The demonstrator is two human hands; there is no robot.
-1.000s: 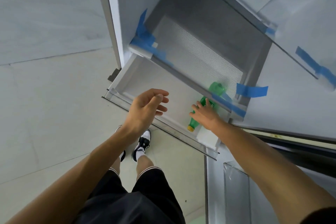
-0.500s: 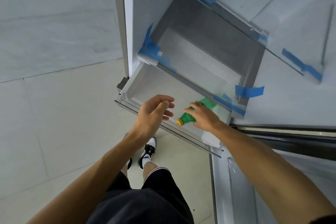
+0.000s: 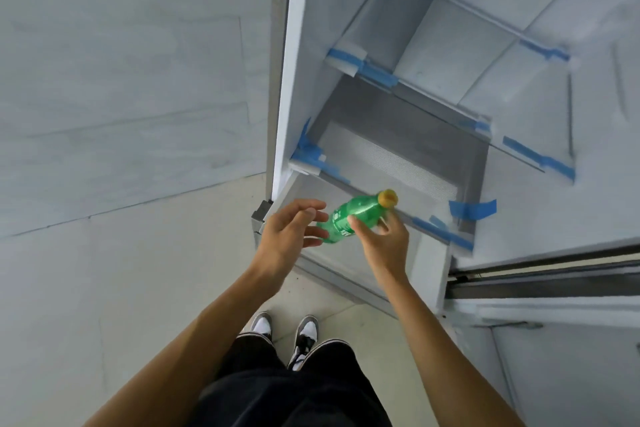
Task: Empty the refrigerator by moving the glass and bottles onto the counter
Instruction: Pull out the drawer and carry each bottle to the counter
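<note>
Curling round a yellow-capped green plastic bottle [image 3: 360, 210], the right hand [image 3: 384, 246] holds it tilted; the left hand [image 3: 287, 236] waits beside it, fingers apart.

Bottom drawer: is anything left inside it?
The visible floor of the bottom drawer shows nothing. The right hand, holding the green bottle, and the left hand cover its middle, so that part cannot be checked.
</note>
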